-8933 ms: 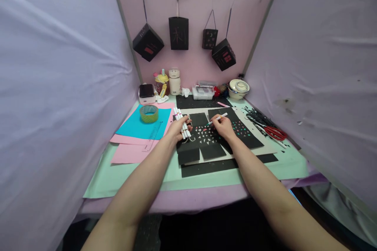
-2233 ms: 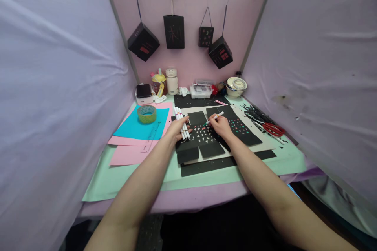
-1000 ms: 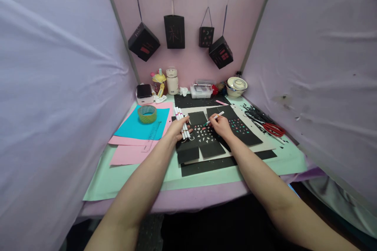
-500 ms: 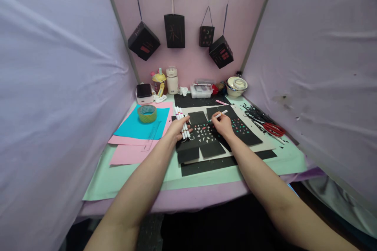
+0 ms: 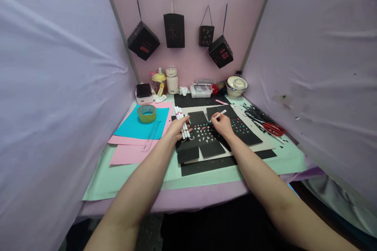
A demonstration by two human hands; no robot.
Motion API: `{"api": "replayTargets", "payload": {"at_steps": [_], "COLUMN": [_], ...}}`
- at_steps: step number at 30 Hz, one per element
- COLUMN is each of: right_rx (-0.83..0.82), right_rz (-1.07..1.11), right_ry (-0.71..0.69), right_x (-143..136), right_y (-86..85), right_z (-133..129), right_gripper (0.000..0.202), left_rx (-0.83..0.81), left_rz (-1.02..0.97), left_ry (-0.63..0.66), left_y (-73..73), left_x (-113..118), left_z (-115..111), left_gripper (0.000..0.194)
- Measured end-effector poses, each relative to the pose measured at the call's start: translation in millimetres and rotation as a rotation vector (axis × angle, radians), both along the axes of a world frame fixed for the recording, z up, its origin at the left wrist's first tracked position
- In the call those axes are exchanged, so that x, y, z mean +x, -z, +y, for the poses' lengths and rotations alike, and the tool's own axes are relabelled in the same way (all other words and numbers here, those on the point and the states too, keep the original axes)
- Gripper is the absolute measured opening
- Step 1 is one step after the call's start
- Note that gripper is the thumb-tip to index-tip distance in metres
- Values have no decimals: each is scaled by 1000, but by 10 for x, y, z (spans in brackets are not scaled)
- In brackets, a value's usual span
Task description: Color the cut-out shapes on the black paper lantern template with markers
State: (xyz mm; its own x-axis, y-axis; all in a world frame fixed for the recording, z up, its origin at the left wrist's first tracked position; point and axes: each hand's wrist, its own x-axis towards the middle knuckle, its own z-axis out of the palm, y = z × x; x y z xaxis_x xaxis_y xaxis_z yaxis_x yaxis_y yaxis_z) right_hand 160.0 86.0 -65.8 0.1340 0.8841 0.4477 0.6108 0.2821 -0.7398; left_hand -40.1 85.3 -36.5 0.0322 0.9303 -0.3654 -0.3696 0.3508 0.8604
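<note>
Several white markers [image 5: 181,120] lie bunched in my left hand [image 5: 178,127], which rests on the left part of a black paper cutout [image 5: 188,144] with folded flaps. Small cut-out triangles pattern the middle of this paper, mostly pale, with a few coloured ones near the top. My right hand [image 5: 221,124] is closed around a single white marker [image 5: 220,113], slanted down to the left toward the cut shapes; the fingers partly cover its tip. Under and beyond the right hand, the paper's right part [image 5: 251,138] bears red and green triangles.
Blue paper [image 5: 126,127] and pink paper [image 5: 123,155] lie left, with a tape roll [image 5: 147,114] and clear ruler [image 5: 151,135]. Red-handled scissors [image 5: 273,129] and black scraps sit right. Bottle [image 5: 172,82], plastic box [image 5: 201,91] and bowl [image 5: 235,88] line the back. Black paper boxes [image 5: 174,31] hang above.
My right hand and its marker have shifted very slightly. The left hand and its bunch of markers stay in place.
</note>
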Motion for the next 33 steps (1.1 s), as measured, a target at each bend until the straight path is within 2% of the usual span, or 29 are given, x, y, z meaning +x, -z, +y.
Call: {"api": "replayTargets", "payload": {"at_steps": [6,11,14,23,33], "right_rx": [5,18,0,-65,-57], "right_rz": [32,113,124,115,87], "right_ry": [-27,-236,-313,-433,-450], "right_x": [-10,-64,-88,-102,-108], "right_y": [-18,-34,-35,-34,-16], "right_z": [-12,-47,-60,-93,-90], "right_gripper": [17,18,19,14,15], "left_rx": [-3,-4,-3,0,-3], "left_rz": [-2,-7,-10,-12,-12], "left_ry": [-4,1,9,6,10], "left_y": [-5,-34,-41,-46,-53], "left_x": [2,9,8,7,12], "left_z": [-4,-26,-35,-30,-42], "left_gripper": [22,23,21,18,20]}}
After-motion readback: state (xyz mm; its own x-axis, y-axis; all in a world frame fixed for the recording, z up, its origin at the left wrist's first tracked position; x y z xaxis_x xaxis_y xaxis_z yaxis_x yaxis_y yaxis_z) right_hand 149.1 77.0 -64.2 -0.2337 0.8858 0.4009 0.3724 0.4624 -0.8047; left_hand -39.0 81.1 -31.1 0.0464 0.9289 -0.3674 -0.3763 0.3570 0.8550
